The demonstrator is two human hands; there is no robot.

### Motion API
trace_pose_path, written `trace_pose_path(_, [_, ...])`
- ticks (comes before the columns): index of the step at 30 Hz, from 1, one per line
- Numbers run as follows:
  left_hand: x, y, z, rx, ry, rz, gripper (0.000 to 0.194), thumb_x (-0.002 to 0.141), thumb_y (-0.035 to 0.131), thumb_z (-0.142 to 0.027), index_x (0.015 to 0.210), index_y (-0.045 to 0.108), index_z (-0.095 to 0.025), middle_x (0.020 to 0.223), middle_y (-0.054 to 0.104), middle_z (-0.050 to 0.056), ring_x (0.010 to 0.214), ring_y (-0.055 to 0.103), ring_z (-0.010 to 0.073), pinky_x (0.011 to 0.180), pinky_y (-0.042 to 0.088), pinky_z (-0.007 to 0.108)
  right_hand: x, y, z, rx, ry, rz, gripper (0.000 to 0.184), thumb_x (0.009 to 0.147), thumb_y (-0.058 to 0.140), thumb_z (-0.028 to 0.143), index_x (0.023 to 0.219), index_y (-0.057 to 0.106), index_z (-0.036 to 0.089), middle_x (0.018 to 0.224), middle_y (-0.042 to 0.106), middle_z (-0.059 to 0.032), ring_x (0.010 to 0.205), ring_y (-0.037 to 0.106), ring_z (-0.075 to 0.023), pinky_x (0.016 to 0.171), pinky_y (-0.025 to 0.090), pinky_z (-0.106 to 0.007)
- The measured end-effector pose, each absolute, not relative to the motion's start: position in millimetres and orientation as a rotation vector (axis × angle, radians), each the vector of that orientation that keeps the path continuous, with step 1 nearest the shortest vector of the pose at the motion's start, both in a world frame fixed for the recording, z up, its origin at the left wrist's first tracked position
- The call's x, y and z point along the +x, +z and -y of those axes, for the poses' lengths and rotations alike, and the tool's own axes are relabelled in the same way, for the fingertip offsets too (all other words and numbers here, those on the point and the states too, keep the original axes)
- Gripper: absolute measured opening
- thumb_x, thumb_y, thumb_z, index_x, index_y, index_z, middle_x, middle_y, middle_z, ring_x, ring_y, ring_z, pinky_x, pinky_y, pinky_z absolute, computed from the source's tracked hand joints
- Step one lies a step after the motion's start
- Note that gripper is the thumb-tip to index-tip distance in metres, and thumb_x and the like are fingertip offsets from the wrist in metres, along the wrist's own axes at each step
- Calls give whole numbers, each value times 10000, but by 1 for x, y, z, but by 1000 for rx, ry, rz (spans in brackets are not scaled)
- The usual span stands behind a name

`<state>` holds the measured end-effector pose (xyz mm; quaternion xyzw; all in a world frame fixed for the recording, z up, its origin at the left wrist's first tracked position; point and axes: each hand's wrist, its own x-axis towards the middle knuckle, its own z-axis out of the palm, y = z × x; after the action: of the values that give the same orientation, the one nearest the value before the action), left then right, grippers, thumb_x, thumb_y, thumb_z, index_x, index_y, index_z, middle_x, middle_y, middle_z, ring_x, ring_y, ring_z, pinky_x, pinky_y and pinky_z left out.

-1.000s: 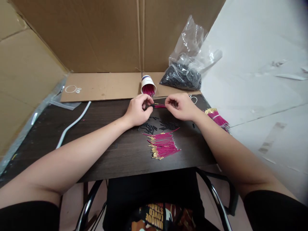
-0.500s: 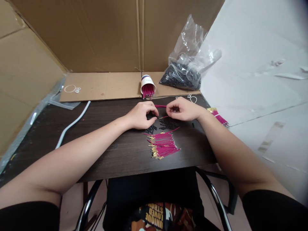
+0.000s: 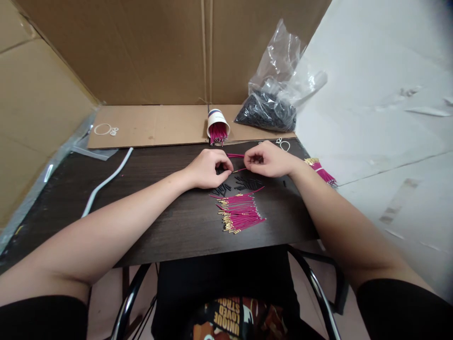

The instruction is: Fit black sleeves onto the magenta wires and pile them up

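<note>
My right hand (image 3: 267, 159) pinches a thin magenta wire (image 3: 241, 169) whose gold terminal points left. The fingertips of my left hand (image 3: 208, 168) are closed at that gold end, around a small black sleeve mostly hidden by them. Behind the fingers, more magenta wires (image 3: 235, 155) stretch between the two hands. Just below lie loose black sleeves in two small piles, one on the left (image 3: 222, 190) and one on the right (image 3: 247, 183). Nearer me is a row of magenta wires (image 3: 242, 212), gold ends to the left.
A paper cup (image 3: 215, 116) of magenta wires lies tipped on a cardboard strip (image 3: 141, 125). Behind on the right stands a plastic bag (image 3: 271, 106) of black sleeves. A tied wire bundle (image 3: 320, 172) sits at the right edge, and a white tube (image 3: 106, 182) lies left.
The wire's gold terminal has moved slightly left, up to my left fingertips, and the black sleeve there shows less. Both hands stay nearly in place.
</note>
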<state>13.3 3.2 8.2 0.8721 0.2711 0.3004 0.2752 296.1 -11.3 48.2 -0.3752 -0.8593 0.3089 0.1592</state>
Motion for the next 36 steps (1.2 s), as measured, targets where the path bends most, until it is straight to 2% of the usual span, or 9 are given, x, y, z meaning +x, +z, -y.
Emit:
trace_pose_path(8, [14,10,-2,2241,810,-860,111,870,784,-210,929,876,-189,822,810,54,707,657,175,742,546,350,294,45,11,-1095,801,2359,161,842,649,282,848,772,179,723,701,-7,648,539,-142,664,419,-315])
trace_pose_path(23, [14,5,-6,2144,820,-846,116,903,819,-233,999,797,-172,886,786,61,728,626,158,705,513,327,293,41,10,-1055,827,2397,178,979,696,323,961,781,167,820,736,-25,703,566,-145,696,431,-315])
trace_pose_path(30, [16,7,-5,2074,877,-805,132,903,837,-180,1007,757,-166,924,791,59,770,667,152,746,555,320,291,39,9,-1042,800,2304,217,1003,713,374,956,770,170,812,716,-28,712,569,-158,687,430,-320])
trace_pose_path(36, [15,5,-6,1996,890,-766,251,845,845,-129,1059,719,-168,987,817,78,821,726,169,744,575,328,290,37,8,-1037,782,2285,229,1002,709,386,952,774,173,813,720,-35,708,569,-165,682,439,-329])
